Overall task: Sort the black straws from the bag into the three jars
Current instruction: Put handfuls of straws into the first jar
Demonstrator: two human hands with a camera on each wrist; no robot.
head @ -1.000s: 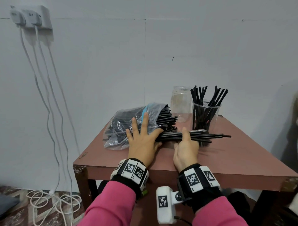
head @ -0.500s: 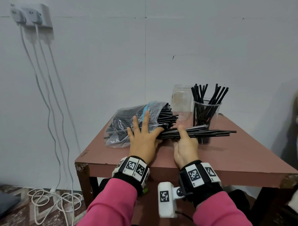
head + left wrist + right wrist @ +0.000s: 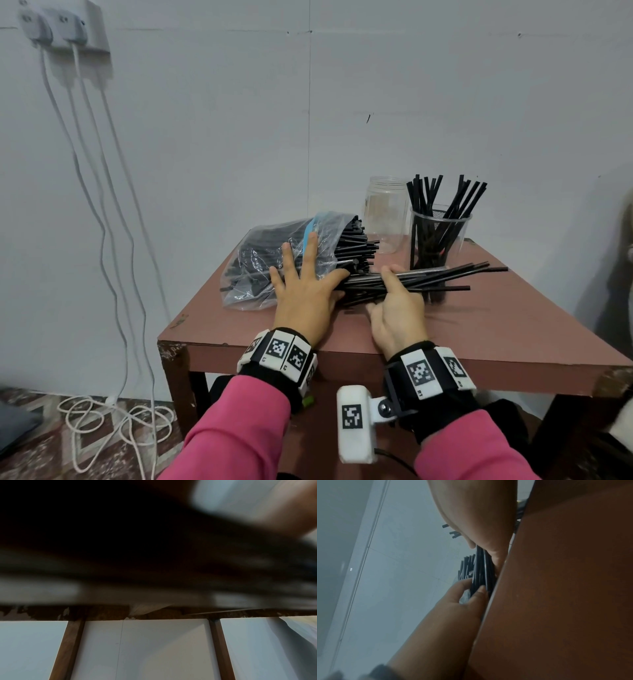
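Head view: left hand (image 3: 305, 291) lies flat, fingers spread, pinning the bag (image 3: 274, 260) at the table's (image 3: 513, 329) back-left corner. Right hand (image 3: 397, 308) has its fingers curled round a bundle of black straws (image 3: 428, 277) lying sideways, tips pointing to the right edge. Since a second ago the bundle has slid further right and lifted slightly, so it's mostly clear of the bag mouth. My read: extraction nearly done, next is standing it up into a jar. Straw-filled cup (image 3: 438, 240) sits near the back-right corner, empty clear jar (image 3: 387, 212) just left of it and further back; can't spot a third jar. Bundle tips cross in front of the cup, so a flat sweep risks knocking it. The front half and the right side are bare, good room to swing up.

Left wrist view: mostly dark and blurred, only table underside and legs (image 3: 221, 649) readable; finger state can't be told here.

Right wrist view: table edge (image 3: 556, 588) fills the right. Right hand's thumb and fingers (image 3: 489, 536) clamp the straws (image 3: 479, 572); the left hand (image 3: 460, 601) touches the bundle's bag end.
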